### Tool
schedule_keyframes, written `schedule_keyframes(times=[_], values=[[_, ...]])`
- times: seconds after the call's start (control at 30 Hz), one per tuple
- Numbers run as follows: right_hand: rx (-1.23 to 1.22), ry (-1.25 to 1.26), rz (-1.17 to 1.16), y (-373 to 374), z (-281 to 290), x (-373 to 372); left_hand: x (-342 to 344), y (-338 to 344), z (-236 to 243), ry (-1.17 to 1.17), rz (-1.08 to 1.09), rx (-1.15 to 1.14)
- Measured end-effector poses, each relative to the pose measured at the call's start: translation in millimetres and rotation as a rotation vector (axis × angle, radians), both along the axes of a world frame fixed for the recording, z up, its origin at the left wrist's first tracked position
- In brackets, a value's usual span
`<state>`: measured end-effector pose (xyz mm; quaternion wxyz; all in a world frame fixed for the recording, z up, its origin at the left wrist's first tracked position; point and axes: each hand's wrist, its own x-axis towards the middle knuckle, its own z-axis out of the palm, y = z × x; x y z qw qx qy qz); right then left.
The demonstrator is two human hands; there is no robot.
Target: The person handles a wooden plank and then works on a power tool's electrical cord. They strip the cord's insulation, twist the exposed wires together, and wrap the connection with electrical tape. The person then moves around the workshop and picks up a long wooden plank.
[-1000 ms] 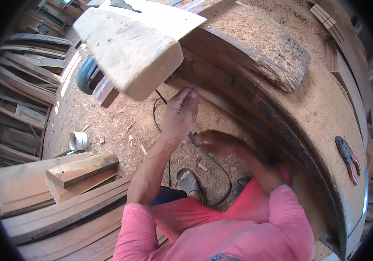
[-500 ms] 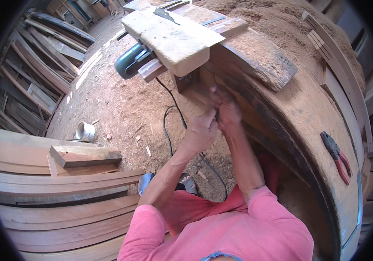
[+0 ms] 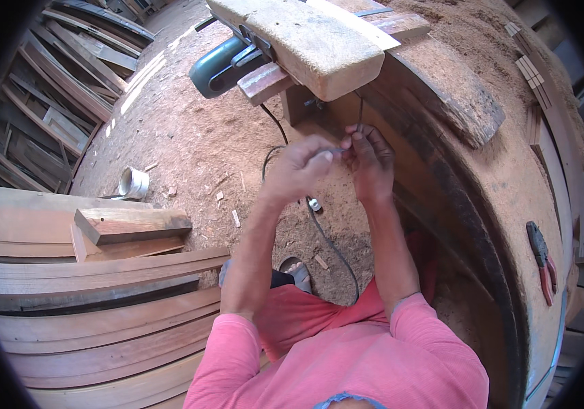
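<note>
Below the bench edge, a thin dark cable (image 3: 361, 108) hangs down to my right hand (image 3: 372, 167), whose thumb and fingers pinch it. My left hand (image 3: 298, 170) is closed beside it, thumb and forefinger on a thin greyish bit that seems to be the cable's end; the fingertips partly hide it. Above both hands juts a thick pale wooden block (image 3: 319, 51) with a dark green power tool (image 3: 217, 68) under its left side. A black cord (image 3: 333, 242) with a white fitting (image 3: 315, 204) runs across the ground below my hands.
Pliers with red handles (image 3: 543, 262) lie on the dusty, curved-edged bench (image 3: 489, 204) at right. A loose board (image 3: 452, 88) rests on it. Stacked planks (image 3: 101, 276) fill the lower left, a white pot (image 3: 133, 183) stands behind them, and timber (image 3: 67, 75) leans farther off.
My hands have drawn slightly apart, the left one shifting left, and the cable pinched between them now shows. The white fitting has come into sight. The view has shifted a little.
</note>
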<state>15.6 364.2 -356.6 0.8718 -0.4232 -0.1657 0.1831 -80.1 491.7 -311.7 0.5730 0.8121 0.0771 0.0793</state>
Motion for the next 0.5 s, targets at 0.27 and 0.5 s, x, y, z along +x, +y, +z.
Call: schedule_keyframes(times=[0.27,0.5], values=[[-0.397,-0.555,-0.455,11.1,93.4,-8.6,64.3,7.5,-3.1,-0.431,0.08,-0.7],[-0.901,-0.849,-0.283,37.4,88.5,44.8,90.6,8.3,-15.8,-0.544,0.038,-0.722]])
